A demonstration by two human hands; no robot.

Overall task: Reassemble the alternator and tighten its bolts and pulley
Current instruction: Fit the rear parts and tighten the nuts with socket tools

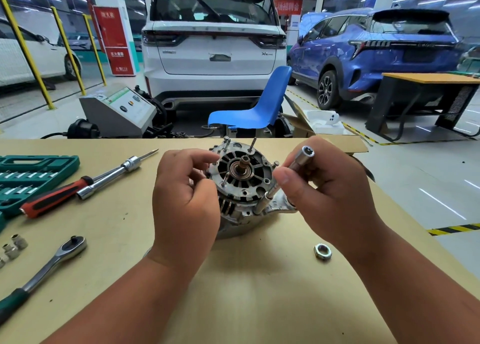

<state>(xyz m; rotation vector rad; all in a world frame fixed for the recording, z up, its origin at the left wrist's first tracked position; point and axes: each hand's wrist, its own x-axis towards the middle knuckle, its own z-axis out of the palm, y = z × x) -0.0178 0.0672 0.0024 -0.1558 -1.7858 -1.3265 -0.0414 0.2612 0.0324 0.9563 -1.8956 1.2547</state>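
Note:
The grey alternator (244, 177) stands on the tan table (249, 291), shaft end up, with several long bolts sticking out of its front housing. My left hand (185, 195) is at its left side, fingers curled against the housing near a bolt. My right hand (324, 187) grips a silver socket on an extension bar (301, 159); the bar's lower end sits at the housing's right front edge. A loose hex nut (322, 251) lies on the table to the right.
A ratchet wrench (52, 263) lies front left, with small sockets (13, 247) beside it. Further left are a red-handled screwdriver (54, 198), a silver bar (111, 177) and a green socket case (31, 177). A blue chair (259, 109) and parked cars stand behind the table.

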